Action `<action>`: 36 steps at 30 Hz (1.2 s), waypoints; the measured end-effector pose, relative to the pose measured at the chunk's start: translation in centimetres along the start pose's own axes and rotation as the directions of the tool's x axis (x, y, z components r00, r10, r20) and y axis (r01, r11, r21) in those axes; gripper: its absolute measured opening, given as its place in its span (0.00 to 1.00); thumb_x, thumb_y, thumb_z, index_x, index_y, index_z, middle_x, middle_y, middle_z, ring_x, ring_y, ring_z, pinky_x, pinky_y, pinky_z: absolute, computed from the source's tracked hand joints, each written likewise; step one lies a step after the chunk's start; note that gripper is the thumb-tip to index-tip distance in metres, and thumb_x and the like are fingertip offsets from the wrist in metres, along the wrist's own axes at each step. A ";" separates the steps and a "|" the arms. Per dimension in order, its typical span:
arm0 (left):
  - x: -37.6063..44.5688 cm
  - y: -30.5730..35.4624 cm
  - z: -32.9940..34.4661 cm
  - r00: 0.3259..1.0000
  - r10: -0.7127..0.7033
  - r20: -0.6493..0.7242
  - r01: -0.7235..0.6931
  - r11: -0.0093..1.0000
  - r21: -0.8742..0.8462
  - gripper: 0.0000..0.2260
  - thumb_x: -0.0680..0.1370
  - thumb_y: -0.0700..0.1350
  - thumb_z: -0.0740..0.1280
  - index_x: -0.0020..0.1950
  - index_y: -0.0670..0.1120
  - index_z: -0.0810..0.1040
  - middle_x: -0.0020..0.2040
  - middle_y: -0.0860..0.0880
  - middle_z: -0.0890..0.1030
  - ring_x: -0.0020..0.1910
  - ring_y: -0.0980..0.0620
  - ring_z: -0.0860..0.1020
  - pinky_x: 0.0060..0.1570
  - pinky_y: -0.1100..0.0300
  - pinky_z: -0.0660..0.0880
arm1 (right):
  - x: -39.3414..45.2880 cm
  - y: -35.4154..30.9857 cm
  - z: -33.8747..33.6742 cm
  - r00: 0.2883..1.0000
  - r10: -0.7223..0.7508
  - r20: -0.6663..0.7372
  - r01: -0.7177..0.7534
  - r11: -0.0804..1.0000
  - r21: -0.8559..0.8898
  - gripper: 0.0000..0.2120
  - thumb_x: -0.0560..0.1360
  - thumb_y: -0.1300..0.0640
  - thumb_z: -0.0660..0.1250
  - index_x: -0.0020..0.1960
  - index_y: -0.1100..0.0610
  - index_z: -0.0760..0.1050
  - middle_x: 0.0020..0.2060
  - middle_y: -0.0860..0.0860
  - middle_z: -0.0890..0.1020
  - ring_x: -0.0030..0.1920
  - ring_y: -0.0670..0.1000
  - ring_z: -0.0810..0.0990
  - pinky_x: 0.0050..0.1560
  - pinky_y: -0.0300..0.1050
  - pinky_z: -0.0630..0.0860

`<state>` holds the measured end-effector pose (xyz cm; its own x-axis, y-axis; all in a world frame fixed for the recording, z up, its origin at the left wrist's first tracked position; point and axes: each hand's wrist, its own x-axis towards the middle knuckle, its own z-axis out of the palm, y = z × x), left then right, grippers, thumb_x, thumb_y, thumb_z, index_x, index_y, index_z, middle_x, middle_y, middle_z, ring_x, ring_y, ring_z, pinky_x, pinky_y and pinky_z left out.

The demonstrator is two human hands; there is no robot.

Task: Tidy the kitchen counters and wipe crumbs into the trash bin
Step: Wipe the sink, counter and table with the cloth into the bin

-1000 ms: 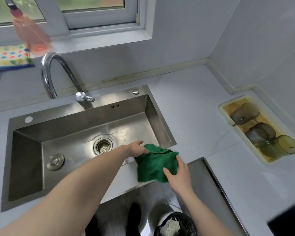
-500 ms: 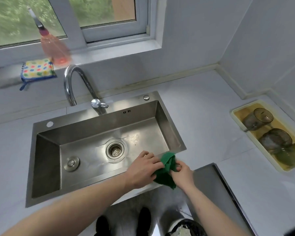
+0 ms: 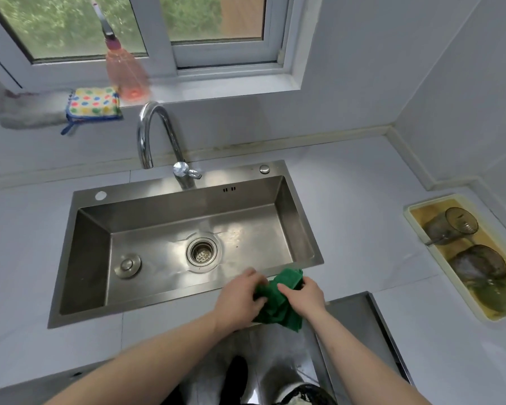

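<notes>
A green cloth [image 3: 278,302] is bunched up at the counter's front edge, just past the near right corner of the steel sink [image 3: 79,258]. My left hand [image 3: 240,299] grips its left side and my right hand [image 3: 306,296] grips its right side; both hands are closed on it. The cloth's lower end hangs over the counter edge. On the floor below, the dark trash bin [image 3: 307,396] shows at the bottom edge, with pale rubbish inside. The white counter [image 3: 362,223] stretches to the right of the sink.
A chrome tap [image 3: 158,141] arches over the sink's back rim. On the sill stand a pink spray bottle [image 3: 126,71] and a spotted sponge cloth [image 3: 94,103]. A yellow tray [image 3: 415,226] with three tinted glasses lies at the right. A dark hob edge [image 3: 383,325] lies near my right forearm.
The cloth, spread out a second ago, is now gathered into a tight bundle between both hands. The view has tilted up, showing more window.
</notes>
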<state>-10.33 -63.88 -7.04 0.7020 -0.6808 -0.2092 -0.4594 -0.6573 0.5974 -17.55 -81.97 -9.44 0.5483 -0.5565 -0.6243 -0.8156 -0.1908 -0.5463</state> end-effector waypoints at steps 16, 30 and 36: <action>-2.9 -3.1 -7.0 0.928 -0.357 0.106 0.316 0.603 -0.732 0.13 0.73 0.45 0.77 0.53 0.47 0.77 0.51 0.46 0.83 0.49 0.52 0.84 0.55 0.53 0.81 | -4.9 -8.6 -3.4 0.917 -0.374 0.139 0.258 0.822 0.508 0.16 0.71 0.57 0.80 0.58 0.54 0.82 0.51 0.51 0.87 0.50 0.49 0.87 0.51 0.50 0.85; -4.8 0.2 -22.0 0.654 -0.650 -0.388 0.006 0.517 -0.856 0.11 0.66 0.53 0.75 0.44 0.51 0.82 0.41 0.50 0.85 0.45 0.49 0.85 0.50 0.44 0.83 | -14.2 -23.0 2.0 0.502 -0.839 -0.209 0.860 0.458 0.225 0.21 0.73 0.62 0.70 0.60 0.41 0.79 0.53 0.36 0.82 0.58 0.42 0.80 0.56 0.40 0.79; -7.7 -0.3 -27.6 0.752 -0.489 -0.442 -0.019 0.654 -0.756 0.18 0.67 0.58 0.75 0.55 0.59 0.81 0.48 0.58 0.85 0.49 0.58 0.84 0.53 0.51 0.82 | -17.2 -28.3 4.2 0.487 -0.873 -0.032 0.815 0.441 0.376 0.27 0.74 0.62 0.69 0.72 0.48 0.75 0.65 0.41 0.80 0.67 0.41 0.77 0.68 0.47 0.76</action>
<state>-0.59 -49.46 15.73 0.9931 -0.0473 -0.1078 0.0981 -0.1726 0.9801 -3.17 -63.55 14.40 0.9730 -0.1301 0.1904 0.1566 -0.2336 -0.9596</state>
